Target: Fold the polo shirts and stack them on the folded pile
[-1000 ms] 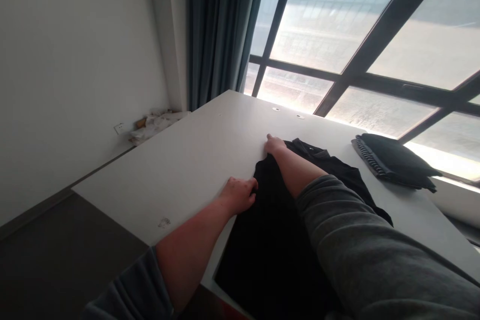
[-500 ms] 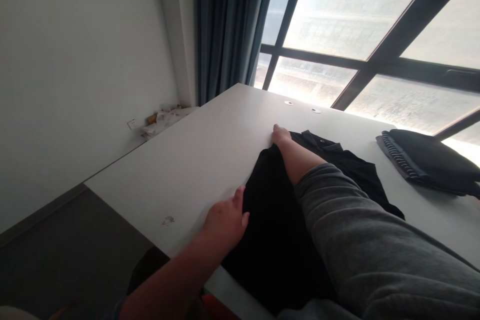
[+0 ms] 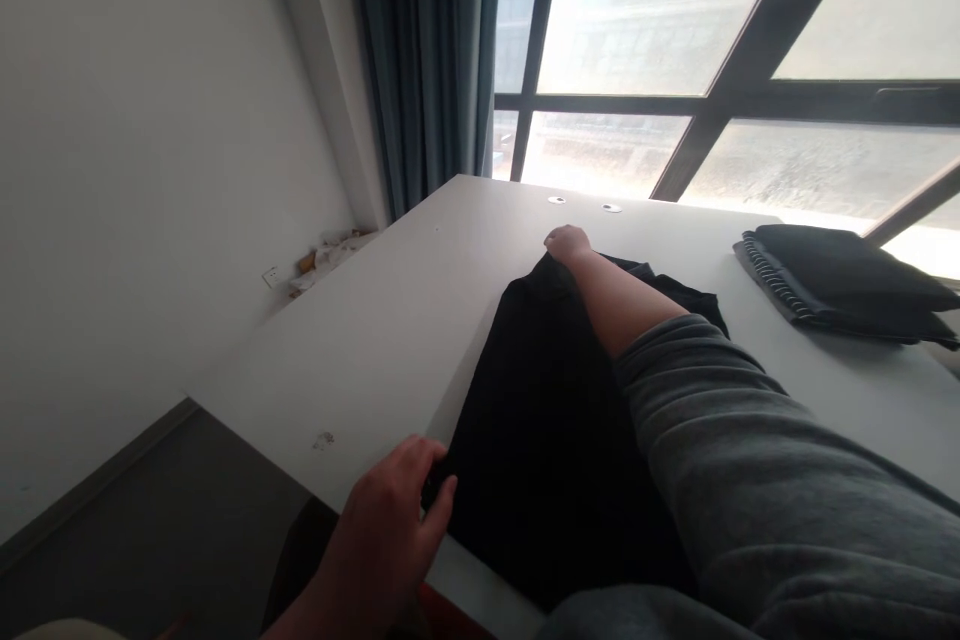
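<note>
A black shirt (image 3: 540,420) lies lengthwise over the white table, its near end at the table's front edge. With my left hand (image 3: 394,500) I pinch its near left corner between thumb and fingers. Farther off, my right hand (image 3: 568,242) is closed on the shirt's far left part, which is bunched and slightly raised there. My right forearm, in a grey sleeve, crosses over the cloth and hides much of its right side.
A stack of folded dark garments (image 3: 840,280) sits on the table (image 3: 360,360) at the right. Beyond it are a window (image 3: 622,30) and a blue curtain (image 3: 427,60). Crumpled wrapping (image 3: 330,258) lies by the wall past the table's left edge.
My left hand has slid toward me along the shirt's edge and now grips its near corner. My right hand has pulled the far part slightly away from me; the collar is now covered.
</note>
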Demonstrator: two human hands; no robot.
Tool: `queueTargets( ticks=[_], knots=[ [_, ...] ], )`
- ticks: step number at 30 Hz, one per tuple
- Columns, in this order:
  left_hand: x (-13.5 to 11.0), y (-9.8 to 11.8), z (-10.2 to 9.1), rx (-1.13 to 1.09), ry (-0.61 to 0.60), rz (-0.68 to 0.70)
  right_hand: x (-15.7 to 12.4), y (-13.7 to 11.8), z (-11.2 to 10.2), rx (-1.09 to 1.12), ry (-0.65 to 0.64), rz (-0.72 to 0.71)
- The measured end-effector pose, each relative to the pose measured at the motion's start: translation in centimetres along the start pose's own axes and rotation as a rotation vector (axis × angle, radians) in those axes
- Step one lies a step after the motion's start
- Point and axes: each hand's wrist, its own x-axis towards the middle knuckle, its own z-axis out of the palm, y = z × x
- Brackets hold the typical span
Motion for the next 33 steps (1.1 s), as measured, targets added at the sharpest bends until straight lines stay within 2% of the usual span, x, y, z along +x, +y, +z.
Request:
queueTargets(
  ticks=[4, 8, 11, 15, 18, 20, 21, 23, 25, 27, 30, 33],
  knots=[
    [-0.3, 2.1, 0.6, 0.000, 0.060, 0.264, -1.7, 4.1, -2.7, 0.059, 0.030, 0.052],
    [-0.7, 4.0, 1.7, 0.038, -0.053, 0.396, -4.1, 7.9, -3.6, 0.096, 0.017, 0.112],
    [-0.8, 5.2, 3.1, 0.123, -0.222, 0.415, -6.0, 9.9, -3.0, 0.089, -0.027, 0.134],
    [-0.2, 6.6, 4.9, 0.267, -0.458, 0.367, -8.1, 11.0, -0.9, 0.083, -0.065, 0.129],
    [0.4, 7.5, 5.2, 0.294, -0.622, 0.316, -8.9, 11.2, 0.4, 0.066, -0.067, 0.112],
    [1.1, 8.0, 5.0, 0.239, -0.678, 0.290, -9.0, 10.9, 0.8, 0.052, -0.063, 0.119],
    [1.6, 8.2, 5.0, 0.206, -0.669, 0.285, -8.9, 10.6, 0.9, 0.042, -0.056, 0.129],
    [2.9, 8.5, 5.6, 0.170, -0.567, 0.305, -8.7, 9.7, 1.0, 0.012, -0.027, 0.128],
    [4.5, 8.3, 7.1, 0.188, -0.420, 0.372, -8.4, 8.3, 1.3, -0.003, -0.024, 0.094],
    [6.0, 7.6, 9.3, 0.256, -0.310, 0.440, -8.2, 6.7, 2.1, 0.022, -0.103, 0.072],
    [7.3, 5.7, 12.4, 0.356, -0.266, 0.482, -7.8, 4.9, 3.8, 0.067, -0.236, 0.106],
    [7.4, 3.9, 13.7, 0.397, -0.275, 0.501, -6.7, 4.6, 5.3, 0.064, -0.235, 0.113]
  ],
)
